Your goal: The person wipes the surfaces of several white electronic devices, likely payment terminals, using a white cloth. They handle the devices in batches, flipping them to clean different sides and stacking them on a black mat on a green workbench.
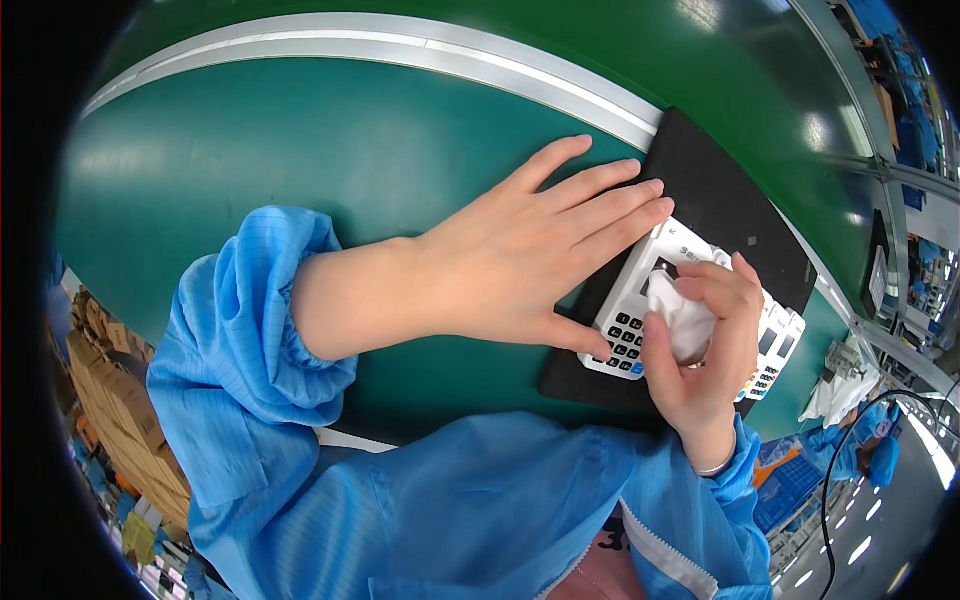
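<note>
A white handheld keypad device [622,338] with a small dark screen lies on a black mat [690,165]. My left hand [530,245] is spread out beside it, its thumb on the lower left corner by the keys and its fingertips at the upper left edge. Bunched in my right hand [722,345] is a white cloth [685,320], pressed against the device near its screen. The cloth and fingers hide the device's right part. Just right of that hand, a second white keypad device [778,345] shows in part on the mat.
The green tabletop [300,130] ends in a metal rail [420,48] along its far edge. White plastic bags [845,385] lie at the right end. A black cable [828,500] hangs at the right, and cardboard boxes [120,390] stand at the lower left.
</note>
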### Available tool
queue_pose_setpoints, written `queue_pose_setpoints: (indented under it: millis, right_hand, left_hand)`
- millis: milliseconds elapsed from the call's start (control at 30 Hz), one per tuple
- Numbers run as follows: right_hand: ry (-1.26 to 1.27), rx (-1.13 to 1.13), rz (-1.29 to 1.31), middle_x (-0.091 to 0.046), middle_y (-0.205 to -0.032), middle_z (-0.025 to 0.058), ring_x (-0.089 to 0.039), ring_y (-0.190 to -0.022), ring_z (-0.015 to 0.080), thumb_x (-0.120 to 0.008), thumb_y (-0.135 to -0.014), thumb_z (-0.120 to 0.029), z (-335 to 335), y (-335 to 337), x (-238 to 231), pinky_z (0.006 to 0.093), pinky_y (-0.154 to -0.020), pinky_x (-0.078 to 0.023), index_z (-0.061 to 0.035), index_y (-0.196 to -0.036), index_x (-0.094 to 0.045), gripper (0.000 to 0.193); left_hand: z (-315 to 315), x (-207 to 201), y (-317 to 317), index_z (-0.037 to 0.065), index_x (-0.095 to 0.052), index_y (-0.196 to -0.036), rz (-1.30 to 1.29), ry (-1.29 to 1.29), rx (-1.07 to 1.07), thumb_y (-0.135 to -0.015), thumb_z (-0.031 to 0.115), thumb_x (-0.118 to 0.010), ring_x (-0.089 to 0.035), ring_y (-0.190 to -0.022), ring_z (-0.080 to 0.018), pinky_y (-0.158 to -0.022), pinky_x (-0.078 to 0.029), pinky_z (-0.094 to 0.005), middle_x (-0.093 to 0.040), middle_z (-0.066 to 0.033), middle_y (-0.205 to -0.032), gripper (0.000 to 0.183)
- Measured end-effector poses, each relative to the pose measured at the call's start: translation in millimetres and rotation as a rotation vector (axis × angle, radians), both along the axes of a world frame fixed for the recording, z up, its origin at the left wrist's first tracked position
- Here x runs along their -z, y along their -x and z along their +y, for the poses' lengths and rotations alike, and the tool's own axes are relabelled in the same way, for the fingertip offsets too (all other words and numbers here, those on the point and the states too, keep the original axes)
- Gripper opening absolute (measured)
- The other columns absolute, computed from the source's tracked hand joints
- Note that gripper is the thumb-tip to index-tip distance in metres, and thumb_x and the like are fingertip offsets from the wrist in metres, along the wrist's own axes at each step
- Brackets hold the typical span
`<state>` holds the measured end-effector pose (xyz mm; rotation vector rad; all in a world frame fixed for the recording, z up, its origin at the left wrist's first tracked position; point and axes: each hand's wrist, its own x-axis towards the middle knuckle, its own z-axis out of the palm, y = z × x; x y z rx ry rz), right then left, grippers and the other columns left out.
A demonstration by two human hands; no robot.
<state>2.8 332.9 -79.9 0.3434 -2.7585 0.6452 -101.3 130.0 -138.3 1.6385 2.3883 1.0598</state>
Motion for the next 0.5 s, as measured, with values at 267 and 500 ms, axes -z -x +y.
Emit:
queue_pose_setpoints:
  millis: [267,500]
  right_hand:
    - [-0.135,-0.046,0.099,-0.065,-0.095,0.0057,-0.063,-0.089,0.0242,-0.082,-0.074,-0.003,0.0,-1.1,8.3,0.0475,-0.097,-0.049,-0.0065,-0.105,-0.071,0.033]
    - [-0.301,-0.140,0.066,-0.060,-0.090,0.0030,-0.059,-0.084,0.0210,-0.082,-0.072,-0.008,0.9,-6.6,1.1,0.0492,-0.094,-0.048,-0.0080,-0.098,-0.074,0.027]
  left_hand:
    - [1.9,1.5,0.2,-0.003,-0.039,-0.152,0.023,0.017,0.000,-0.081,0.067,-0.069,-0.038,-0.146,-0.0321,-0.123,-0.019,-0.0522,-0.046,-0.0179,-0.153,0.104]
    - [2.0,3.9,0.5,-0.003,-0.039,-0.152,0.007,0.015,0.010,-0.082,0.067,-0.069,-0.037,-0.147,-0.0317,-0.124,-0.018,-0.0516,-0.045,-0.0177,-0.154,0.103]
